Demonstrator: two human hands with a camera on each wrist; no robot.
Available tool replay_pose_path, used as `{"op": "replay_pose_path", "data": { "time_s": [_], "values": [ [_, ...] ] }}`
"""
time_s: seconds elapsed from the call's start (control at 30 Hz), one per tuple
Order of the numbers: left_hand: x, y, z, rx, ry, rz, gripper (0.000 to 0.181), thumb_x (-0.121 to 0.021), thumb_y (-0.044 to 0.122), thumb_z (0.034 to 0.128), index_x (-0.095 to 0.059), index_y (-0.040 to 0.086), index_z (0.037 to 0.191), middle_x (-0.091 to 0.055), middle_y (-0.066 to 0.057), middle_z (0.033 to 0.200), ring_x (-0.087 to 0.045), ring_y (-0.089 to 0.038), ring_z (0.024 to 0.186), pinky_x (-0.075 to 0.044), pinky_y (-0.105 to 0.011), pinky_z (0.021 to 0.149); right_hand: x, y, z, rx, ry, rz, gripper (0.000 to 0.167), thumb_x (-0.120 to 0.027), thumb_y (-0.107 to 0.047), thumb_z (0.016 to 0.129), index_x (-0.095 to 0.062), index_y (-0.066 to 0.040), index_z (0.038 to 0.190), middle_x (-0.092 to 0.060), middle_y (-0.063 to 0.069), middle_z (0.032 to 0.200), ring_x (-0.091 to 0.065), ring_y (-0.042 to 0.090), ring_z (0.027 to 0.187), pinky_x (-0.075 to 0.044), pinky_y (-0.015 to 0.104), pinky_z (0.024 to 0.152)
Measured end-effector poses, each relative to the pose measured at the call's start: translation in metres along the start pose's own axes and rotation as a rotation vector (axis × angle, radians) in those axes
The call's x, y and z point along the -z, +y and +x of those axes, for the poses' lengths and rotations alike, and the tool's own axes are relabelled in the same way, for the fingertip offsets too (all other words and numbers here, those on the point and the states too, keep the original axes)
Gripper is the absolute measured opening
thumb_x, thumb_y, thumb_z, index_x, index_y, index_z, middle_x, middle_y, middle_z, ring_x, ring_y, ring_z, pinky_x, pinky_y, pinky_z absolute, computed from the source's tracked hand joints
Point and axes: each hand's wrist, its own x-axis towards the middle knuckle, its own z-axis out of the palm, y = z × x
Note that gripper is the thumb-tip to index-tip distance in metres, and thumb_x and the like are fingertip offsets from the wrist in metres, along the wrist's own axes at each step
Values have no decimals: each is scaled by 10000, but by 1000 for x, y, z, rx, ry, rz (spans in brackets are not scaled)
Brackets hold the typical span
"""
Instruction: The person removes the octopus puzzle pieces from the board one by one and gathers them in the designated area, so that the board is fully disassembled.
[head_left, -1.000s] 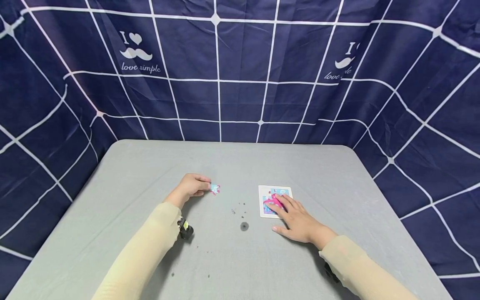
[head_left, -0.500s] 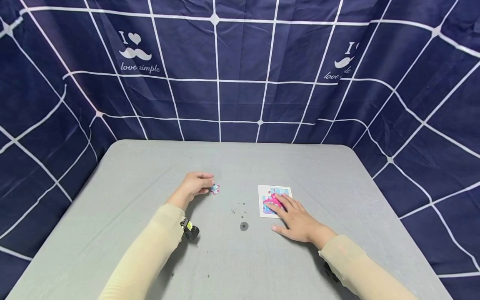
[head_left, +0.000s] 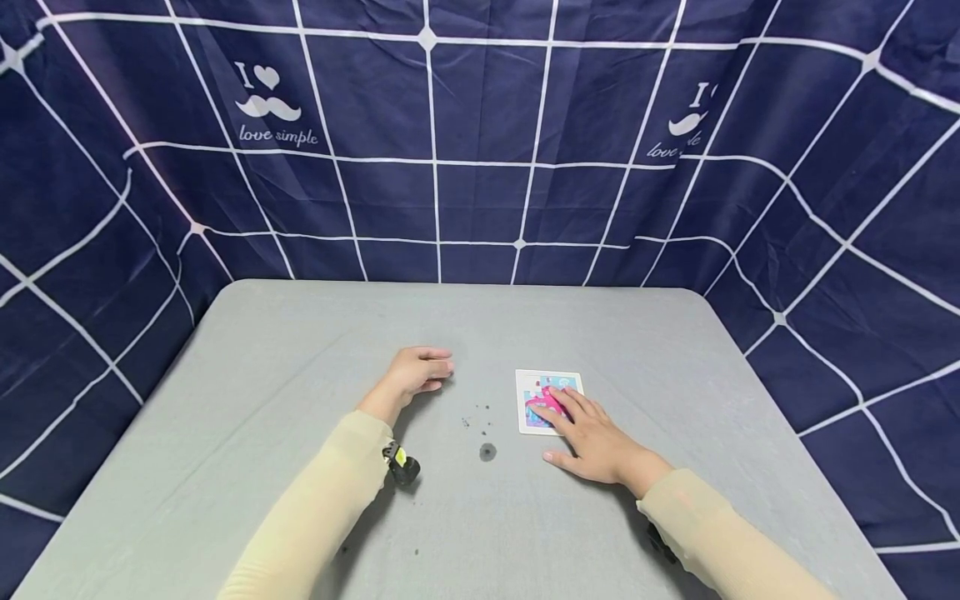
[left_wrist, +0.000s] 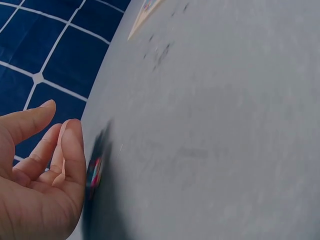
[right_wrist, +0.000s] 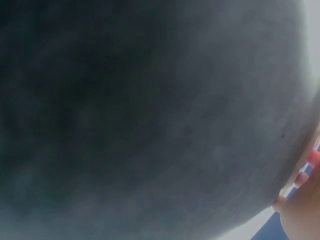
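My left hand (head_left: 417, 372) is over the table left of centre, its fingers loosely bent and pointing right. In the left wrist view, the left hand (left_wrist: 45, 175) has its fingertips apart. A small colourful edge, likely a jigsaw piece (left_wrist: 96, 172), shows low against the table beside the fingers; in the head view the hand hides it. My right hand (head_left: 600, 442) lies spread with its fingertips on a white-framed jigsaw puzzle (head_left: 532, 422), which has a pink figure on blue. The fingers cover its lower right part. The right wrist view is mostly dark, with some fingertips (right_wrist: 301, 179) at its edge.
Grey cloth covers the table (head_left: 480, 517). Between the hands are a dark round spot (head_left: 487, 452) and several small specks. Navy curtains (head_left: 480, 200) with white grid lines stand around the back and sides. A small camera (head_left: 402, 467) sits on the left wrist.
My left hand has moved right, towards the puzzle. The blue and pink jigsaw piece that showed at its fingertips is now hidden in the head view. The right hand stays put.
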Motion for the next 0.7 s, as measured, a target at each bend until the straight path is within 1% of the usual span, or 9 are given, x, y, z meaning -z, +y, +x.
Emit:
{"op": "replay_pose_path", "data": {
  "time_s": [0.13, 0.33, 0.6, 0.7],
  "values": [
    [-11, -1, 1, -3, -15, -10, 338, -685, 37, 864, -632, -6, 1195, -683, -140, 1065, -663, -204, 937, -563, -251, 727, 1, -1, 0, -1, -4, -1, 688, -537, -539, 914, -357, -190, 1479, -208, 161, 1540, -164, 407, 1390, -202, 616, 1083],
    [-28, -2, 2, -10, -48, -19, 349, -696, 47, 859, -631, 2, 1198, -683, -125, 1065, -658, -217, 972, -562, -273, 764, 1, -1, 1, 9, 3, 2, 693, -547, -533, 910, -364, -173, 1473, -227, 168, 1532, -178, 412, 1384, -209, 615, 1080],
    [-50, -3, 4, -11, -92, -30, 337, -682, 36, 865, -626, -10, 1193, -682, -138, 1067, -658, -231, 982, -563, -285, 775, 0, 1, 1, 38, 52, 40, 744, -580, -512, 898, -340, -98, 1468, -276, 192, 1506, -225, 431, 1361, -234, 629, 1057],
    [-56, -3, 5, -9, -113, -38, 346, -680, 36, 866, -619, -17, 1202, -677, -151, 1082, -654, -240, 998, -560, -292, 789, 1, 2, 1, 23, 38, 45, 760, -582, -518, 897, -330, -81, 1465, -272, 190, 1509, -217, 421, 1369, -222, 615, 1071]
  ]
}}
